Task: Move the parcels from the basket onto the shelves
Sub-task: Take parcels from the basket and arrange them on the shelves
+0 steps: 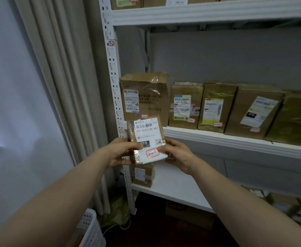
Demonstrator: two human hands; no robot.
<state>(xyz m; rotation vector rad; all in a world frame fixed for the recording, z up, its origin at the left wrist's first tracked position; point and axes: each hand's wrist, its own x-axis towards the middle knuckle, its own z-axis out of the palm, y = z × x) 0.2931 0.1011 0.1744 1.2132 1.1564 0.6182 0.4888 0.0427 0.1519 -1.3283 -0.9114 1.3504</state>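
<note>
Small parcel [147, 139] is held upright in the air, label facing the camera, in front of the left upright [114, 77] of the shelving unit. It is seen betw. the front edges of the mid shelf [235, 139] and the lower shelf [178, 189] and is supported by neither.

Grip: both hands are closed on the parcel. L hand [121, 151] is at the lower left edge, thumb laid over the front face, fingers behind. R hand [178, 155] is at the lower right edge, thumb set beside a red-bordered sticker [152, 153] w/ handwritten no., approx. "3-2-7".

Mid shelf: large carton [146, 97] is stood at the left end, and a row of cartons [217, 107] is lined up along the front edge to the right, labels outward. Lower shelf: one small box [143, 175] is noted at the left front corner. Top shelf [199, 13]: carton bottoms only are seen.

White perforated basket [91, 229] is partly seen on the floor, bottom left, near the curtain [60, 86]. Contents cannot be told.
</note>
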